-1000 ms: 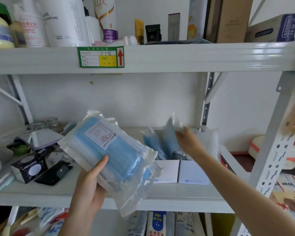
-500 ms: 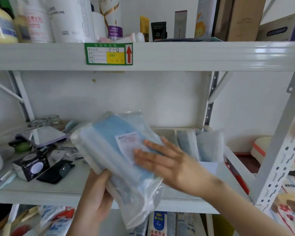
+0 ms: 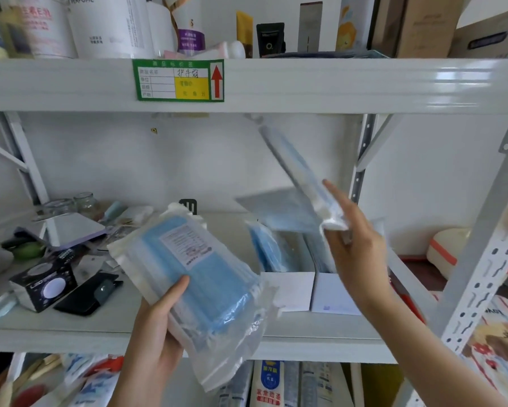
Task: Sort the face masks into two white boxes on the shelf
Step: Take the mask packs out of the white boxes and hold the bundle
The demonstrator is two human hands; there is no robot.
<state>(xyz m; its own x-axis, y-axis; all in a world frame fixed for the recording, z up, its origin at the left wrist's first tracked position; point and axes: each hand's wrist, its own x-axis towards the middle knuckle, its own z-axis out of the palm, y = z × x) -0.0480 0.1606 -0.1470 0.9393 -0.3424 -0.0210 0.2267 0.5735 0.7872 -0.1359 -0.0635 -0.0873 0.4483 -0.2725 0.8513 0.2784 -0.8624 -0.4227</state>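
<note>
My left hand grips a stack of blue face masks in clear plastic bags, held tilted in front of the middle shelf. My right hand holds one bagged blue mask by its lower end, lifted up and slanting toward the upper left above the boxes. Two white boxes stand side by side on the shelf: the left box holds blue masks, and the right box sits partly behind my right wrist with more bagged masks in it.
The shelf board carries clutter on the left: a black box, a dark wallet, a mirror and glass jars. Bottles and cartons crowd the upper shelf. A perforated upright stands at the right.
My right hand has taken one bagged mask off the stack and raised it up and to the right over the boxes. The left hand keeps the stack in roughly the same place.
</note>
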